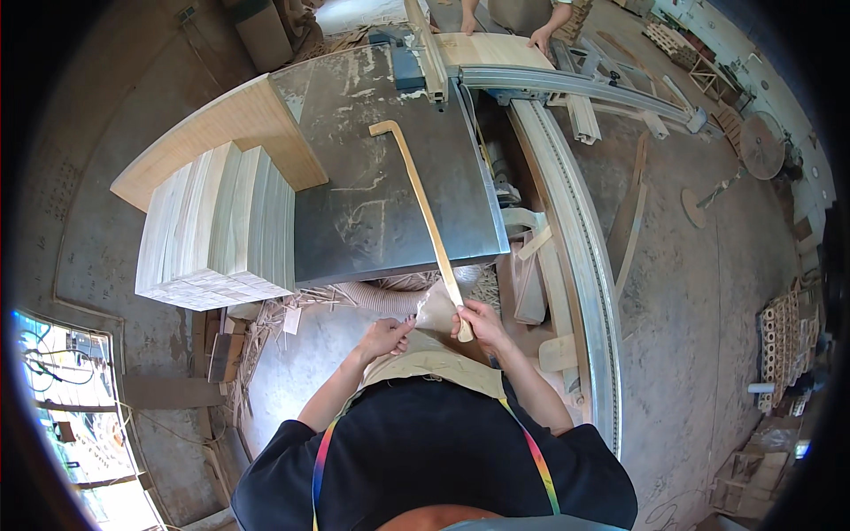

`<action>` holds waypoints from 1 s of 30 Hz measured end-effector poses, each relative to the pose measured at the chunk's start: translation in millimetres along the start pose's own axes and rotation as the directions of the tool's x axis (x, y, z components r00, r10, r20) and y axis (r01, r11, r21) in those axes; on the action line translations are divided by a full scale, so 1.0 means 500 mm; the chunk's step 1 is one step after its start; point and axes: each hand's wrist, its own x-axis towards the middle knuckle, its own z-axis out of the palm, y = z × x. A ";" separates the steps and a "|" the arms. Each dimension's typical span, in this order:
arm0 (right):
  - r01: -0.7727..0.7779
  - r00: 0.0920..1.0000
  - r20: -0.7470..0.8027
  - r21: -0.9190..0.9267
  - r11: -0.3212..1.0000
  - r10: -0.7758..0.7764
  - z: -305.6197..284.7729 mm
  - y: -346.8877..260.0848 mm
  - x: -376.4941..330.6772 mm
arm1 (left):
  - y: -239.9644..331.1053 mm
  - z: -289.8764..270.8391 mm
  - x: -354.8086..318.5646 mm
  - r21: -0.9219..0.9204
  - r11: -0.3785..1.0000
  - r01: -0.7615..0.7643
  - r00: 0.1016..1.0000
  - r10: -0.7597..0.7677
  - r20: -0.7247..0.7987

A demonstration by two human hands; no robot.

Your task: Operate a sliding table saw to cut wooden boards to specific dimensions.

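My right hand (482,325) is closed around the lower end of a long wooden stick (422,199) with a short hooked far end. The stick reaches away from me over the dark metal saw table (345,221), its hook above the table's surface. My left hand (387,338) is closed in front of my apron (443,367), to the left of the stick and apart from it. Its fingers are pressed together, and whatever they may hold is hidden. Just beyond my hands, a pale, crumpled sheet-like piece (436,308) shows beside the stick.
A stack of pale wood strips (212,230) stands on the table's left, against an upright wooden board (257,133). A metal sliding rail (567,221) runs along the right. At the far side another person's hands (541,40) rest on a wooden panel (496,50). Offcuts (266,327) litter the floor.
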 end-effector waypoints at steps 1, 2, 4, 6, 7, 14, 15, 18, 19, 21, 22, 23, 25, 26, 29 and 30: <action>-0.002 1.000 -0.006 0.002 1.000 0.002 -0.001 0.001 0.001 | 0.000 0.001 0.001 -0.008 1.000 -0.004 1.000 0.005 0.003; -0.015 1.000 -0.023 0.006 1.000 0.015 -0.003 0.001 0.002 | 0.001 0.002 0.002 -0.019 1.000 0.019 1.000 -0.020 -0.004; 0.001 1.000 -0.018 0.013 1.000 -0.001 -0.004 0.002 0.003 | 0.003 0.003 0.004 -0.014 1.000 -0.007 1.000 0.008 0.011; 0.009 1.000 -0.026 0.025 1.000 -0.009 -0.005 0.003 0.004 | 0.005 0.004 0.006 -0.017 1.000 -0.008 1.000 0.008 0.017; -0.001 0.999 -0.042 0.023 1.000 0.002 -0.006 0.003 0.005 | 0.007 0.004 0.006 -0.016 1.000 0.010 1.000 -0.010 0.010; 0.020 1.000 -0.016 0.021 1.000 -0.020 -0.008 0.003 0.013 | 0.014 0.007 0.008 -0.037 0.999 0.006 1.000 -0.006 0.009; 0.020 1.000 -0.014 0.020 1.000 -0.020 -0.010 0.003 0.014 | 0.014 0.007 0.008 -0.045 0.999 0.004 1.000 -0.004 0.010; 0.019 1.000 -0.009 0.017 1.000 -0.019 -0.012 0.003 0.021 | 0.017 0.005 0.010 -0.064 0.998 0.001 1.000 0.000 0.011; 0.016 1.000 -0.011 0.013 1.000 -0.016 -0.013 0.003 0.023 | 0.018 0.004 0.011 -0.062 0.998 0.002 1.000 -0.001 0.020; 0.010 1.000 -0.014 0.004 1.000 -0.010 -0.012 0.002 0.027 | 0.022 0.001 0.013 -0.057 0.998 0.005 0.999 -0.003 0.039; -0.004 0.999 -0.039 -0.008 1.000 0.004 -0.011 0.001 0.028 | 0.024 -0.001 0.014 -0.062 0.998 0.028 0.999 -0.025 0.042; 0.008 1.000 -0.015 0.000 1.000 -0.008 -0.010 0.000 0.029 | 0.026 -0.002 0.014 -0.055 0.998 0.006 0.999 -0.004 0.046; 0.003 1.000 -0.017 0.026 1.000 -0.003 -0.007 -0.004 0.031 | 0.030 -0.002 0.016 -0.052 0.999 0.013 0.999 -0.011 0.036; 0.001 1.000 -0.018 0.038 0.999 0.000 -0.006 -0.008 0.032 | 0.032 -0.002 0.017 -0.051 0.999 0.016 0.999 -0.014 0.031; 0.044 0.999 -0.016 0.062 0.997 -0.043 -0.004 -0.026 0.034 | 0.039 -0.003 0.021 -0.044 0.999 0.015 1.000 -0.014 0.028; 0.090 0.996 -0.013 0.073 0.993 -0.089 -0.002 -0.035 0.034 | 0.042 -0.003 0.022 -0.036 0.999 0.011 1.000 -0.010 0.030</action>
